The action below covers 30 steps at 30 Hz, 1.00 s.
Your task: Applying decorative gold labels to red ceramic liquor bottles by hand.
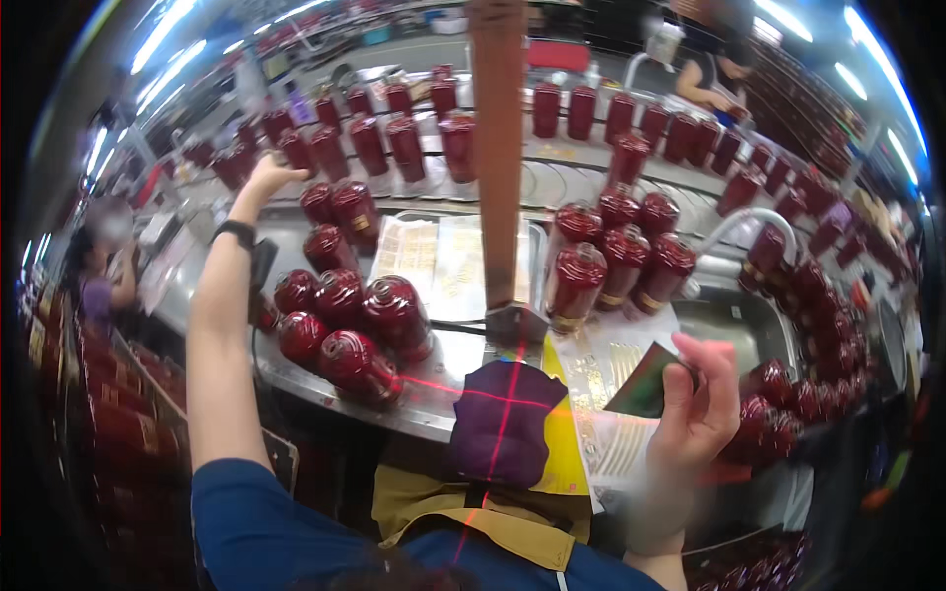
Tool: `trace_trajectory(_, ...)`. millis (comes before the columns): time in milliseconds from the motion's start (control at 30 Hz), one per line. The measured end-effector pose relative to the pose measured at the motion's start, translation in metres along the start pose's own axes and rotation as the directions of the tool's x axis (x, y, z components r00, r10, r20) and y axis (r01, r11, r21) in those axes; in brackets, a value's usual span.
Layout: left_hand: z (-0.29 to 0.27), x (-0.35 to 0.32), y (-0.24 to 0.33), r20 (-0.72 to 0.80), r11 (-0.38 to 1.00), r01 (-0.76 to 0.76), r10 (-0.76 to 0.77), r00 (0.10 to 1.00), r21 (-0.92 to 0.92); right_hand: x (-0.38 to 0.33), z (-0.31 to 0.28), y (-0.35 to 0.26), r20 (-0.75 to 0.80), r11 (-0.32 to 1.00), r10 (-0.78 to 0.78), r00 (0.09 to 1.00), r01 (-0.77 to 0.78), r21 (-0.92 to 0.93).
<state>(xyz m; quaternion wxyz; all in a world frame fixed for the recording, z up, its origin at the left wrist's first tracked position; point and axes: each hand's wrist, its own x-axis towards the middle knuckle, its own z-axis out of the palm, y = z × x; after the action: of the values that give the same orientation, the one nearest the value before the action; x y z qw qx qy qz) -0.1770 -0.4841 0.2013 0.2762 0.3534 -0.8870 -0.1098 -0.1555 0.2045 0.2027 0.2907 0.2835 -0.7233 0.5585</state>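
Observation:
My left hand [274, 175] is stretched out to the far-left row of glossy dark red bottles, thumb and forefinger apart, beside a bottle [297, 150]. Whether it touches that bottle I cannot tell. At the right, my right hand [702, 399] pinches a thin dark green card [641, 382] between thumb and fingers. Under the card lies a pale sheet [594, 379] with gold-coloured markings and curved strips. A purple cloth-covered rest [503, 426] sits at the bench's front edge, crossed by red laser lines. A yellow sheet [564, 443] lies beside it.
Red bottles with gold bands crowd the metal bench [448, 366], in a left cluster [340, 295] and a right cluster [621, 261]. A brown upright post [498, 158] stands at centre. A sink [734, 320] with a curved faucet [754, 217] is right. Other people work nearby.

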Motion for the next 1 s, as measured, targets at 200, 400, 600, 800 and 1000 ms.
trace_trajectory(200,0.015,-0.02,0.021,0.437,0.982,0.014,-0.096,0.894,0.188,-0.06,0.004,0.034,0.07,0.926,0.353,0.933,-0.338,-0.166)
trace_trajectory(400,0.078,0.017,-0.024,0.575,0.995,-0.048,0.089,0.813,-0.087,-0.075,-0.006,0.049,-0.033,0.856,0.437,0.899,-0.427,-0.292)
trace_trajectory(600,0.115,0.046,-0.064,0.289,0.973,0.036,-0.103,0.952,0.226,-0.085,-0.01,0.054,-0.08,0.855,0.454,0.888,-0.459,-0.241)
trace_trajectory(800,0.081,0.024,-0.028,0.252,0.984,0.155,-0.171,0.952,0.083,-0.089,-0.003,0.043,-0.038,0.881,0.445,0.895,-0.445,-0.161)
trace_trajectory(1000,-0.039,0.014,0.014,0.024,0.995,0.092,-0.091,0.996,-0.029,-0.086,-0.004,0.041,0.131,0.93,0.365,0.922,-0.368,-0.003)
